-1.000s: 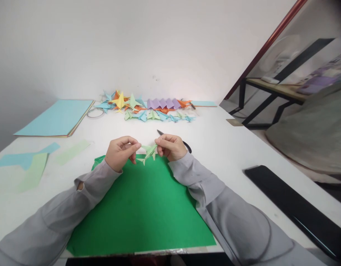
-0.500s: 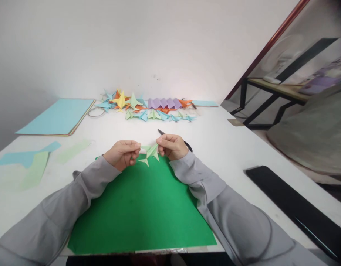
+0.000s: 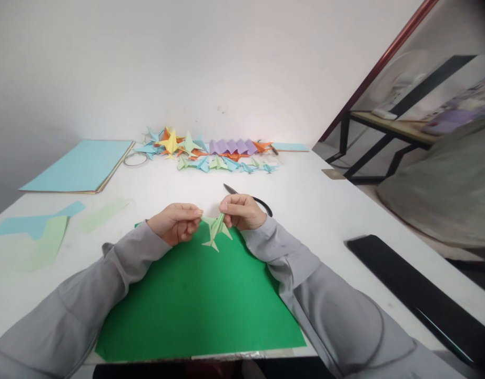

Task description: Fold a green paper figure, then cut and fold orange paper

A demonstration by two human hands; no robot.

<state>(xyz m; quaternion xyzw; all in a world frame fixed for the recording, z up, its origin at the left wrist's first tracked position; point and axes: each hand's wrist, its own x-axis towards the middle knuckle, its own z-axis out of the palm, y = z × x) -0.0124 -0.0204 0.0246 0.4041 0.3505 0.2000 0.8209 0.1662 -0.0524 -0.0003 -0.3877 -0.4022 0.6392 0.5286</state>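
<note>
Left hand: at the centre of the frame, the left hand [image 3: 175, 223] has thumb and fingers pressed together on a wing tip of the paper figure.
Right hand: just right of centre, the right hand [image 3: 242, 211] has its fingers pinched closed on the figure's upper end.
Paper figure: the pale green folded paper figure [image 3: 216, 227] hangs between both hands, above the far edge of the green sheet [image 3: 203, 305] at lower centre.
Dark tool: a dark tool [image 3: 229, 188] lies behind the right hand, partly hidden.
Folded papers: purple pleated paper [image 3: 232, 148] and a yellow figure [image 3: 170, 142] sit at upper centre on the white surface [image 3: 305, 210].
</note>
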